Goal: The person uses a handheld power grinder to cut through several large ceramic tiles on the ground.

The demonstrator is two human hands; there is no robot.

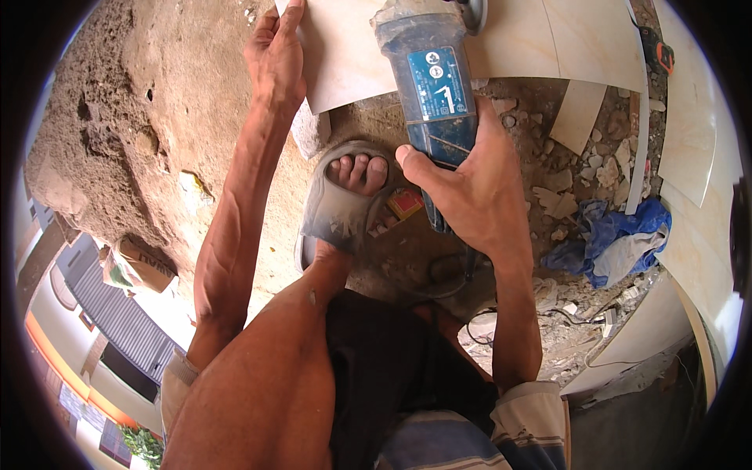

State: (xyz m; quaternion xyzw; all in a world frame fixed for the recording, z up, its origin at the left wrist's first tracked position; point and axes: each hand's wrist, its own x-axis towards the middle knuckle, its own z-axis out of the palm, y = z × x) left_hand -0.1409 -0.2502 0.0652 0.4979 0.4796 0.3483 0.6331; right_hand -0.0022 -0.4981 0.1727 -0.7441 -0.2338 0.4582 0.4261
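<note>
My right hand (484, 188) is wrapped round the rear body of a blue, dusty angle grinder (442, 86). The grinder's head points away from me, and part of its round disc (476, 14) shows at the top edge of the view. Under the grinder lies a cream, marble-patterned tile (345, 59), with a thin dark line (551, 35) running across its right part. At the tile's left corner, my left hand (276, 63) grips the edge with thumb and fingers; the fingertips are partly cut off by the picture's edge.
My sandalled foot (345, 200) stands just below the tile. Broken tile pieces (580, 117) and rubble lie to the right, beside a blue and grey cloth (619, 243). More large tiles (689, 149) lean at far right. A cable (470, 266) hangs below the grinder. A torn paper bag (141, 266) sits at left.
</note>
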